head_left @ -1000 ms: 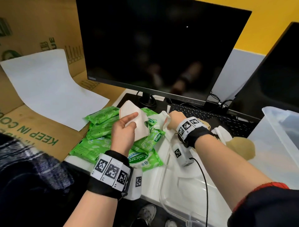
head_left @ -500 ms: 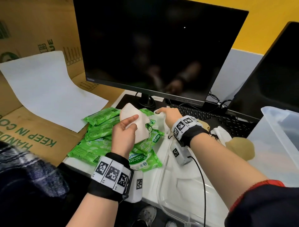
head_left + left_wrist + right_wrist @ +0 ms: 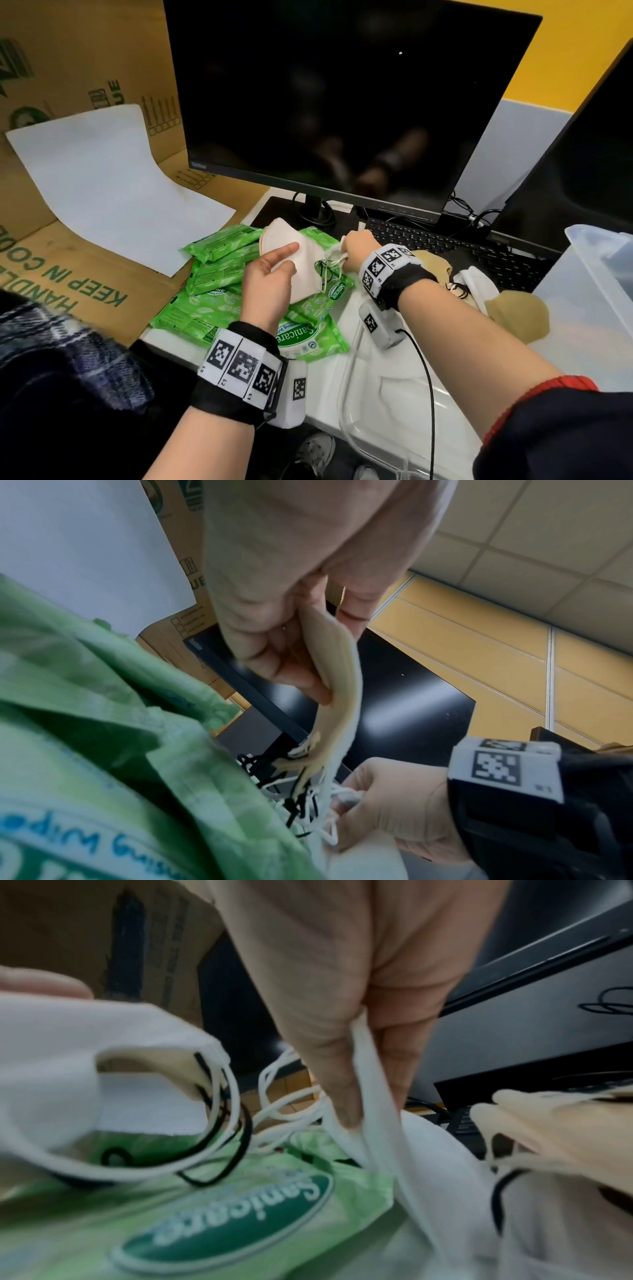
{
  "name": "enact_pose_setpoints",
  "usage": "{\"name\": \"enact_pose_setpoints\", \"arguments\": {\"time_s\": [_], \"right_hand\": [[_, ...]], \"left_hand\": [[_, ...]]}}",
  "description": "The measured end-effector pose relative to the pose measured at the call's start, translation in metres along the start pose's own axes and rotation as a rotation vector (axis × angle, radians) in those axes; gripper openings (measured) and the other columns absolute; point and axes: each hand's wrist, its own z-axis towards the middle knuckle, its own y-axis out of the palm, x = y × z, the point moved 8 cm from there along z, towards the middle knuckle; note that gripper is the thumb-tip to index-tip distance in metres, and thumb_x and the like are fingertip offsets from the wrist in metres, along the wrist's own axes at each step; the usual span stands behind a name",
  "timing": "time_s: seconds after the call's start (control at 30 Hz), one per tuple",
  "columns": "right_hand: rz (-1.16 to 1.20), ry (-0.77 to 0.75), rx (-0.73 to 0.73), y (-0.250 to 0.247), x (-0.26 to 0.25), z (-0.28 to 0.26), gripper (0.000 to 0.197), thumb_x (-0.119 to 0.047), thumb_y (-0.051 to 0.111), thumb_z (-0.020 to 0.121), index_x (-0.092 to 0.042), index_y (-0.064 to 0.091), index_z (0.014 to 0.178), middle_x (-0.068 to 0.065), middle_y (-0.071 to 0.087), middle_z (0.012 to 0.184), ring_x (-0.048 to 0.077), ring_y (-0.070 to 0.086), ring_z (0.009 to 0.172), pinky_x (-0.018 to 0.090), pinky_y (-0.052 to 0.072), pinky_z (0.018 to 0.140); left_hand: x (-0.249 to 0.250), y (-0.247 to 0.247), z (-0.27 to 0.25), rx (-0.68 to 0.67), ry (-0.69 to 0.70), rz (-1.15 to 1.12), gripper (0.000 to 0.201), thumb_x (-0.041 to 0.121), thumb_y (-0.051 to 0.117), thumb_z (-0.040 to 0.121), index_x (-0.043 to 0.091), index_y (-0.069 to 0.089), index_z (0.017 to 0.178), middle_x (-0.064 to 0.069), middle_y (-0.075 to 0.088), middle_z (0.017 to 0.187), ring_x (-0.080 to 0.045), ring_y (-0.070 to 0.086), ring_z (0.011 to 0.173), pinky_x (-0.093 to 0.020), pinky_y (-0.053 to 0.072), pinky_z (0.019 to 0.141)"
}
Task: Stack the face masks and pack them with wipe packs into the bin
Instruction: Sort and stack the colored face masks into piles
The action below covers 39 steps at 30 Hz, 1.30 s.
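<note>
Pinching soft folded masks point(image 3: 301, 260), both hands point(image 3: 267, 284) work above glossy green wipe packs point(image 3: 212, 274).

An office workstation: a large dark monitor point(image 3: 335, 102) stands on a white table point(image 3: 394, 387), a black keyboard point(image 3: 428, 240) before it, and a flattened cardboard box point(image 3: 68, 61) to its left.

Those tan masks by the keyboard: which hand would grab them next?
Probably the right hand: the tan masks lie on its side, while the left hand holds the mask stack.
</note>
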Motion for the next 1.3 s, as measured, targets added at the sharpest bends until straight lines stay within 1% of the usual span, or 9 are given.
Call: {"name": "enact_pose_setpoints", "arguments": {"time_s": [0.17,0.3,0.4,0.53,0.63,0.93,1.03,1.13,1.3], "right_hand": [[0.2,0.023,0.125,-0.018,0.015,-0.016,0.026,-0.004,0.047,0.089,-0.003,0.067,0.106,0.016,0.063,0.109,0.031,0.053,0.113,0.03,0.043,0.089],[0.54,0.051,0.314,-0.045,0.037,-0.042,0.023,-0.005,0.052,0.084,-0.009,0.072,0.094,0.014,0.068,0.1,0.026,0.058,0.101,0.02,0.036,0.074],[0.762,-0.018,0.451,-0.068,0.045,-0.068,0.014,-0.003,0.06,0.079,-0.009,0.073,0.082,0.012,0.069,0.087,0.018,0.057,0.086,0.02,0.035,0.069],[1.189,-0.126,0.448,-0.078,0.044,-0.108,0.03,0.006,0.063,0.078,-0.019,0.062,0.062,-0.002,0.061,0.065,0.008,0.056,0.063,0.024,0.045,0.062],[1.376,-0.189,0.385,-0.069,0.034,-0.133,0.026,0.009,0.063,0.078,-0.013,0.062,0.064,-0.008,0.061,0.052,0.001,0.056,0.051,0.016,0.046,0.052],[1.512,-0.04,0.157,0.012,0.04,-0.171,0.018,0.013,0.06,0.079,-0.004,0.064,0.075,-0.008,0.067,0.06,0.003,0.062,0.058,0.018,0.053,0.058],[1.5,-0.015,0.136,0.015,0.05,-0.185,0.02,0.019,0.059,0.075,-0.001,0.062,0.075,-0.007,0.066,0.058,0.004,0.061,0.054,0.018,0.051,0.054],[1.506,0.01,0.149,0.014,0.062,-0.194,0.028,0.023,0.059,0.072,-0.003,0.062,0.082,0.006,0.065,0.082,0.012,0.061,0.064,0.018,0.053,0.051],[1.493,0.04,0.252,0.007,0.077,-0.199,0.039,0.024,0.061,0.069,-0.009,0.063,0.09,0.0,0.067,0.078,0.012,0.062,0.066,0.024,0.052,0.052]], "left_hand": [[0.003,0.0,-0.003,-0.015,0.0,-0.008,0.033,-0.006,0.045,0.087,0.007,0.066,0.108,0.008,0.058,0.082,0.002,0.05,0.071,0.001,0.038,0.051],[0.002,0.002,-0.008,-0.031,-0.04,-0.045,0.026,0.0,0.048,0.089,0.008,0.068,0.104,0.007,0.06,0.084,-0.002,0.051,0.075,0.001,0.04,0.058],[-0.005,0.003,-0.011,-0.022,-0.123,-0.078,0.014,0.018,0.06,0.085,0.011,0.069,0.093,-0.006,0.067,0.099,-0.021,0.058,0.096,-0.029,0.045,0.088],[-0.006,0.011,-0.024,-0.048,-0.169,-0.085,0.021,0.029,0.055,0.086,0.011,0.065,0.09,-0.008,0.064,0.096,-0.019,0.055,0.076,-0.029,0.04,0.062],[-0.001,0.027,-0.04,-0.129,-0.214,-0.189,0.032,0.037,0.049,0.091,0.011,0.068,0.09,-0.008,0.069,0.094,-0.023,0.063,0.082,-0.035,0.048,0.079],[0.007,0.024,-0.062,-0.094,-0.072,-0.158,0.036,-0.006,0.066,0.076,-0.002,0.059,0.111,-0.015,0.066,0.105,-0.029,0.063,0.093,-0.042,0.052,0.087],[0.013,0.027,-0.067,-0.133,0.01,-0.108,0.037,-0.011,0.066,0.074,0.015,0.058,0.098,0.0,0.063,0.097,-0.018,0.06,0.09,-0.031,0.052,0.08],[0.02,0.031,-0.071,-0.2,0.12,-0.075,0.049,-0.017,0.062,0.074,0.02,0.054,0.104,0.01,0.057,0.106,-0.002,0.055,0.094,-0.017,0.051,0.08],[0.021,0.032,-0.073,-0.215,0.206,0.071,0.05,-0.014,0.058,0.079,0.032,0.059,0.099,0.003,0.057,0.123,-0.016,0.05,0.119,-0.036,0.04,0.105]]}}
